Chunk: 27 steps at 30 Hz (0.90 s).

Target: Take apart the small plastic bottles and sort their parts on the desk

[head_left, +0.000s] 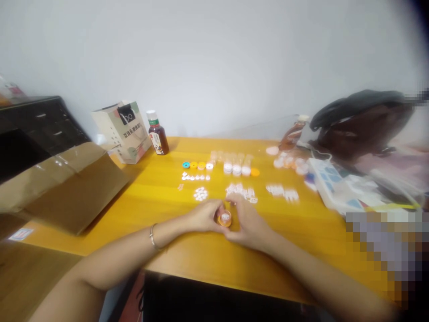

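An orange-rimmed round container (225, 218) with something white inside is near the front edge of the table, between my two hands. My left hand (208, 216), with a bracelet on its wrist, has its fingers closed on the container's left side. From the right, my right hand (247, 222) curves around it, thumb near the lower rim and fingers raised and apart above; its contact is blurred. Just beyond lie a cluster of small white discs (200, 194) and a blurred pile of white pieces (240, 192). A row of coloured caps (193, 165) sits farther back.
A cardboard box (67, 192), a paper bag (125, 134) and a dark bottle (157, 136) stand on the left. At right are another bottle (295, 133), a dark bag (365, 123) and a white tray (330, 190). White lidded containers (236, 170) sit mid-table.
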Each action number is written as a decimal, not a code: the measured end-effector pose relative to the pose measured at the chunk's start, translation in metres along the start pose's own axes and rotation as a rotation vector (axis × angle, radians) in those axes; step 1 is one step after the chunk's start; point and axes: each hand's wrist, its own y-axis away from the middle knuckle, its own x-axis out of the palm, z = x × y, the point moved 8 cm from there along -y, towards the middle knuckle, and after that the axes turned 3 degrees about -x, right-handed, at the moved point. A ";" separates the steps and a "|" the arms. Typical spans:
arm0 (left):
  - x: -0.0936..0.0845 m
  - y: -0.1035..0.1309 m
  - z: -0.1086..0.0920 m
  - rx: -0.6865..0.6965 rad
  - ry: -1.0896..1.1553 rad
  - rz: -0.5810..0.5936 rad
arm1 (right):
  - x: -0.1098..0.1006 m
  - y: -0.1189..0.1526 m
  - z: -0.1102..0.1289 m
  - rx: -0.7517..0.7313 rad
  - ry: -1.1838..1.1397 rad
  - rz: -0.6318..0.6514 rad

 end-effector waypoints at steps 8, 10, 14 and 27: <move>0.002 0.001 0.000 0.013 0.017 0.015 | 0.012 -0.001 -0.014 0.145 0.028 0.048; 0.002 0.001 -0.003 0.012 0.005 0.018 | 0.012 -0.002 -0.009 0.121 0.013 0.087; -0.002 0.001 -0.009 0.037 -0.042 0.010 | 0.007 -0.002 0.003 0.000 0.018 0.105; 0.002 0.001 -0.007 0.033 0.021 0.045 | 0.015 -0.002 -0.009 0.062 0.162 0.071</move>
